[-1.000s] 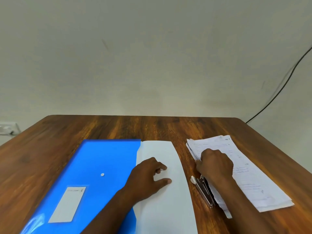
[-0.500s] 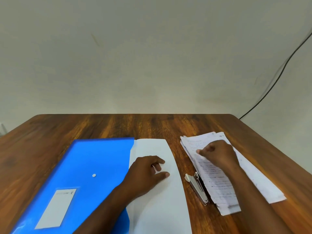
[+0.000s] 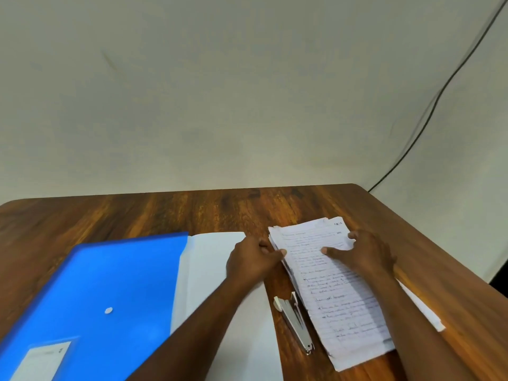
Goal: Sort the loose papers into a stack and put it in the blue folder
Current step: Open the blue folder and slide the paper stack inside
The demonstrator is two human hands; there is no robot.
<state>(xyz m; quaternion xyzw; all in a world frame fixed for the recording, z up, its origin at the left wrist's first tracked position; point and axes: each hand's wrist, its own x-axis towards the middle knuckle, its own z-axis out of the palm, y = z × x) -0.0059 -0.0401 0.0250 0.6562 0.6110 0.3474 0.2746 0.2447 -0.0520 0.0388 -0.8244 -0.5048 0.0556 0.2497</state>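
**Q:** Hands first, please: where are they, and what are they doing?

**A:** Both are at the far end of a stack of handwritten lined papers (image 3: 334,287) on the right of a wooden table (image 3: 137,213). The left hand (image 3: 251,261) has its fingers curled, thumb tip pressing the stack's left edge. The right hand (image 3: 362,253) lies on top with fingers bent, thumb stretched left across the top sheet and fingertips at the far right edge. Whether either hand has the sheets lifted, I cannot tell.

**Q:** And the folder?

**A:** The blue folder (image 3: 110,292) lies flat on the left, with a white snap button and a pale label near its near edge. Its clear flap (image 3: 217,270) is folded open toward the right, under the left forearm.

**Q:** Anything else nearby?

**A:** A metal stapler (image 3: 295,321) lies just beside the stack's left edge, between flap and papers. A dark cable (image 3: 428,116) runs down the wall at far right.
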